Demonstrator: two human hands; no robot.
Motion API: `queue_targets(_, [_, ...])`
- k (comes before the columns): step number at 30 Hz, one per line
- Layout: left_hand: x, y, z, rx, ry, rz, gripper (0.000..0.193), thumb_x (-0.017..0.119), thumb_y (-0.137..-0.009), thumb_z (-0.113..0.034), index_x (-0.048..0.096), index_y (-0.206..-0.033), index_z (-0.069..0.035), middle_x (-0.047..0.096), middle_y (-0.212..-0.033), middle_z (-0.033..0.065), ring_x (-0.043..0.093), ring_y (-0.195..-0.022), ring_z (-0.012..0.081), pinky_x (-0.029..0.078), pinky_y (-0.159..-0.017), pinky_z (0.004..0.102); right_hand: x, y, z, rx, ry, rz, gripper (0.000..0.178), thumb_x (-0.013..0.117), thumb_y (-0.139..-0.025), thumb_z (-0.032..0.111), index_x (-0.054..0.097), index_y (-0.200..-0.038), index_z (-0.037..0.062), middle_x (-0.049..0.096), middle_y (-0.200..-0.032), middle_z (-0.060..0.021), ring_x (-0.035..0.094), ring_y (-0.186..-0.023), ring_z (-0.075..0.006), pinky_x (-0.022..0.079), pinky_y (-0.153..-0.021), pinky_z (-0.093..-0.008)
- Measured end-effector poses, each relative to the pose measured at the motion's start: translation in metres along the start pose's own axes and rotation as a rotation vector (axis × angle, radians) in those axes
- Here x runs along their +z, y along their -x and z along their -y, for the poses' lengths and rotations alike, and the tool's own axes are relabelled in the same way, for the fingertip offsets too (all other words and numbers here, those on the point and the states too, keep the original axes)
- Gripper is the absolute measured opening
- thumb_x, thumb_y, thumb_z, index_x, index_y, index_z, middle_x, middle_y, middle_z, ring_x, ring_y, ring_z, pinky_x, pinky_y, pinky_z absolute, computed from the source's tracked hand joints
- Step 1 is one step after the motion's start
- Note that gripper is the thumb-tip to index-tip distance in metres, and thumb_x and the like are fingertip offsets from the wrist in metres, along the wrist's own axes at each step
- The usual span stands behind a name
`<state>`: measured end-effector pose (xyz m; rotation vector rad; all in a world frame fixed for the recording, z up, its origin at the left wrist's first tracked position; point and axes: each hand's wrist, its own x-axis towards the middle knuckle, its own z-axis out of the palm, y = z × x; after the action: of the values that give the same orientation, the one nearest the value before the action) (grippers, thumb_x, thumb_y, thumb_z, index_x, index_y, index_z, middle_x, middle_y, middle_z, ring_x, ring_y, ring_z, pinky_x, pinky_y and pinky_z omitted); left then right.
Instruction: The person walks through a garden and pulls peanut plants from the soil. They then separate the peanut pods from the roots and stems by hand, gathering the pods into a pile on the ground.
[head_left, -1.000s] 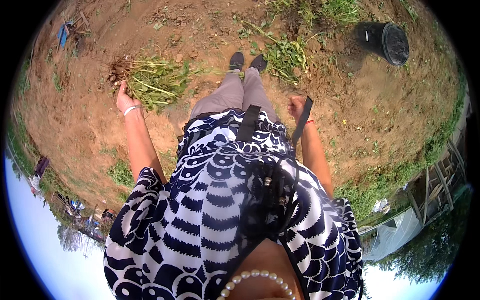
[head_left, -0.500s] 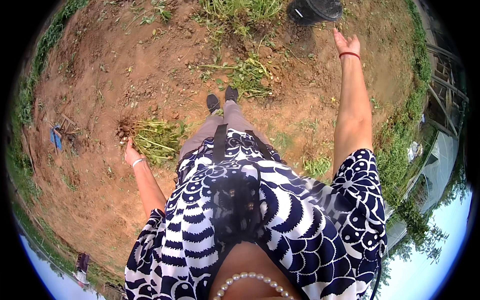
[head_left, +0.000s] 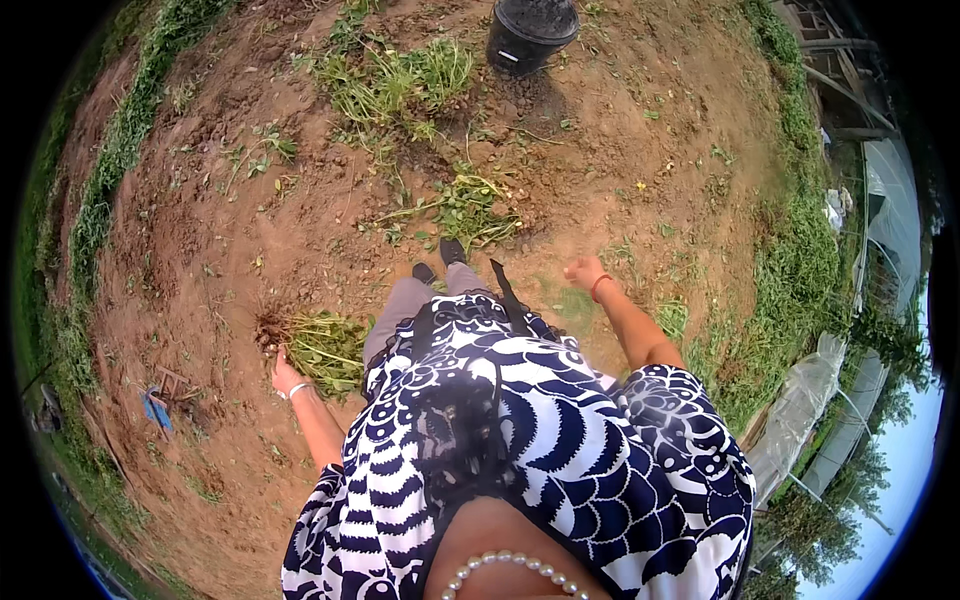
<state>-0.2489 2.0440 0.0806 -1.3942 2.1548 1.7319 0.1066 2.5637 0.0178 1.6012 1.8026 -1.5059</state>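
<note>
A bunch of uprooted peanut plants (head_left: 332, 350) is in my left hand (head_left: 287, 376), which is closed at the root end. Brown roots and a few pale pods show beside the fingers, and the leafy stems trail right toward my thigh. My right hand (head_left: 586, 272) hovers over bare soil right of my legs, fingers curled in, with nothing visible in them. Far ahead stands a black bucket (head_left: 515, 50) with dark contents that I cannot make out.
Pulled green plants (head_left: 470, 208) lie just past my shoes (head_left: 452, 250). A larger leafy heap (head_left: 400, 85) is beyond, left of the bucket. A blue scrap (head_left: 157, 410) sits by some sticks at left. Grass (head_left: 800, 290) and plastic sheeting (head_left: 800, 410) border the right side.
My right hand has drawn back from near the bucket toward my body, its fingers going from spread to curled. My left hand still grips the peanut plants. The view has shifted.
</note>
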Motion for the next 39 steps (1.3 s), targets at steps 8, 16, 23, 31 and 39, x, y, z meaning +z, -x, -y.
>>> queue_targets(8, [0.024, -0.063, -0.009, 0.069, -0.328, 0.228, 0.041, 0.068, -0.073, -0.018, 0.056, -0.100, 0.011, 0.060, -0.099, 0.0172, 0.060, -0.078, 0.0277, 0.053, -0.066, 0.0384, 0.137, 0.200, -0.133, 0.290, -0.031, -0.232, 0.032, 0.066, -0.077, 0.030, 0.066, -0.079, -0.0016, 0.063, -0.072, -0.0105, 0.057, -0.063, -0.0188, 0.046, -0.060, -0.0334])
queue_targets(16, [0.052, -0.058, -0.016, 0.290, -0.725, 0.575, 0.045, 0.067, -0.075, -0.021, 0.057, -0.109, 0.007, 0.059, -0.109, 0.0167, 0.057, -0.091, 0.0269, 0.047, -0.078, 0.0395, 0.261, 0.331, -0.224, 0.489, 0.181, -0.237, 0.039, 0.055, -0.080, 0.036, 0.066, -0.084, -0.0004, 0.065, -0.081, -0.0154, 0.061, -0.077, -0.0278, 0.049, -0.067, -0.0355])
queue_targets(23, [0.068, -0.120, 0.046, 0.330, -0.617, 0.847, 0.036, 0.067, -0.075, -0.014, 0.061, -0.104, 0.006, 0.062, -0.101, 0.0122, 0.057, -0.087, 0.0210, 0.044, -0.083, 0.0354, 0.273, 0.377, -0.239, 0.603, 0.739, -0.334, 0.023, 0.048, -0.077, 0.018, 0.068, -0.073, 0.0089, 0.066, -0.079, -0.0109, 0.064, -0.074, -0.0289, 0.048, -0.058, -0.0396])
queue_targets(31, [0.091, -0.052, 0.000, 0.435, -0.813, 0.798, 0.029, 0.067, -0.078, -0.017, 0.062, -0.094, 0.006, 0.063, -0.095, 0.0109, 0.055, -0.083, 0.0208, 0.045, -0.077, 0.0359, 0.343, 0.423, -0.224, 0.470, -0.105, -0.726, 0.045, 0.054, -0.067, 0.002, 0.056, -0.112, 0.0014, 0.057, -0.111, -0.0210, 0.052, -0.108, -0.0325, 0.041, -0.092, -0.0357])
queue_targets(39, [0.100, -0.031, -0.008, 0.819, -0.933, 0.874, 0.043, 0.067, -0.078, -0.018, 0.056, -0.107, 0.011, 0.062, -0.099, 0.0164, 0.057, -0.084, 0.0235, 0.046, -0.077, 0.0347, 0.411, 0.420, -0.263, 0.638, 0.157, -0.327, 0.034, 0.059, -0.069, 0.028, 0.065, -0.086, -0.0006, 0.062, -0.095, -0.0221, 0.062, -0.086, -0.0347, 0.050, -0.073, -0.0406])
